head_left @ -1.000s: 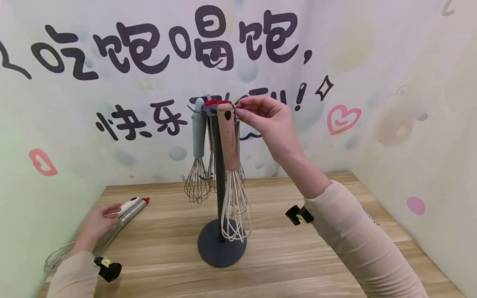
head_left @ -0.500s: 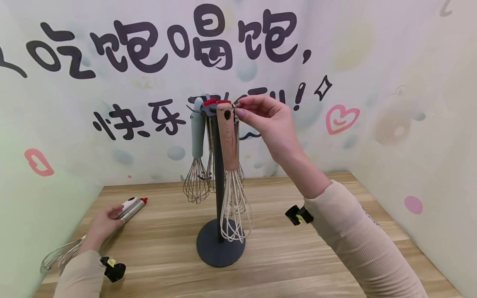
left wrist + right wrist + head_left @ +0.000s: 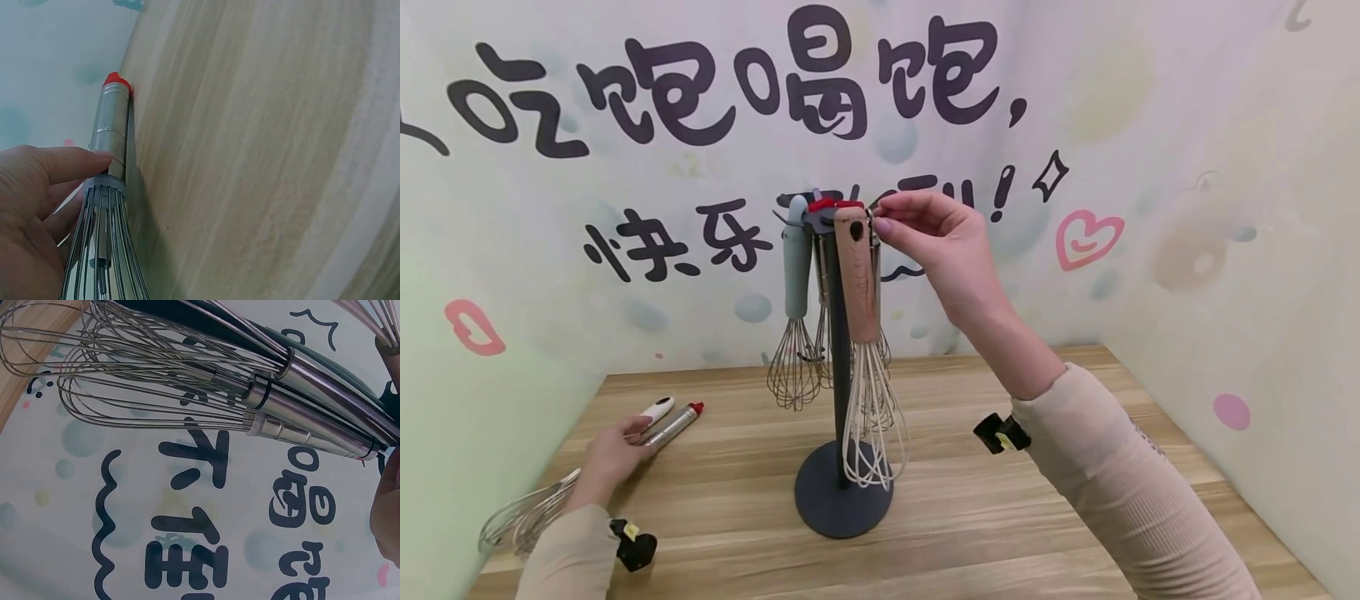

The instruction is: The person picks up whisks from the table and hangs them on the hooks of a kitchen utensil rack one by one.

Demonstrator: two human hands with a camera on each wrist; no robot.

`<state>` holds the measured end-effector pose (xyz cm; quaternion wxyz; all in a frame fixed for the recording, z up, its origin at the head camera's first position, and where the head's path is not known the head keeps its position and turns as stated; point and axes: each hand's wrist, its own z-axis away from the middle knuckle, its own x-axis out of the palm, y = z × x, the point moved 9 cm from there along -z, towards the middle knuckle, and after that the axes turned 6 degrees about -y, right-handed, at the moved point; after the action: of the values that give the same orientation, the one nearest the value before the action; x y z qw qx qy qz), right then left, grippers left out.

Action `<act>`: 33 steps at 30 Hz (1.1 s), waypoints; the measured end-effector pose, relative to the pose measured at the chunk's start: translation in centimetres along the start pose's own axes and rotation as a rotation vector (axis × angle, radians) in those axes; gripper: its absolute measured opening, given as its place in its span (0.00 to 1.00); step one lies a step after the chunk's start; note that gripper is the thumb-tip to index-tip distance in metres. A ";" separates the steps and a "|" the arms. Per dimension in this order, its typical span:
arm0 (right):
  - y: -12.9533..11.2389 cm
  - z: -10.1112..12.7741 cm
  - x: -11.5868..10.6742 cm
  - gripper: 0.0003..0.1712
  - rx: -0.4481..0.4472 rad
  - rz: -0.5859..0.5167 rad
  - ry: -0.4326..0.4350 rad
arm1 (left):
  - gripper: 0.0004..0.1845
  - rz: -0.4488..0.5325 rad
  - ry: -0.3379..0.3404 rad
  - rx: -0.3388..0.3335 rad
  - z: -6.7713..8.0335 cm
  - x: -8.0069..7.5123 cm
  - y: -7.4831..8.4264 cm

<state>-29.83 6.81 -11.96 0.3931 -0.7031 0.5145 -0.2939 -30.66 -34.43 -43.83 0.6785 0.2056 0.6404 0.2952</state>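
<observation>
At the left of the table my left hand (image 3: pixel 613 458) grips a silver whisk (image 3: pixel 672 427) with a red handle tip. In the left wrist view, my thumb lies across the handle of this silver whisk (image 3: pixel 111 128), just above its wires. A white-handled whisk (image 3: pixel 659 410) lies beside it. My right hand (image 3: pixel 943 250) is raised at the top of a dark stand (image 3: pixel 842 358), thumb and forefinger pinching the end of a hanging steel whisk (image 3: pixel 319 415). Nearest it hangs a wooden-handled whisk (image 3: pixel 859 279); a light-blue-handled whisk (image 3: pixel 797 271) hangs on the left.
The stand's round dark base (image 3: pixel 844 500) rests mid-table on the wood-grain tabletop (image 3: pixel 1000 508). Red pieces (image 3: pixel 835 204) show at the stand's top. A printed backdrop (image 3: pixel 730 325) rises behind the table, with side walls left and right.
My left hand has closed round the silver whisk and shifted slightly right; its red tip now lies farther from the white handle. The right hand stays in place at the stand's top.
</observation>
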 end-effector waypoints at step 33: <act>-0.1 0.1 0.1 0.10 0.002 0.001 0.009 | 0.31 -0.097 -0.010 0.044 0.6 -0.4 0.9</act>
<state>-29.65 6.77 -11.97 0.3913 -0.7012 0.5164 -0.2974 -30.22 -33.96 -42.83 0.6905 0.1907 0.6525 0.2470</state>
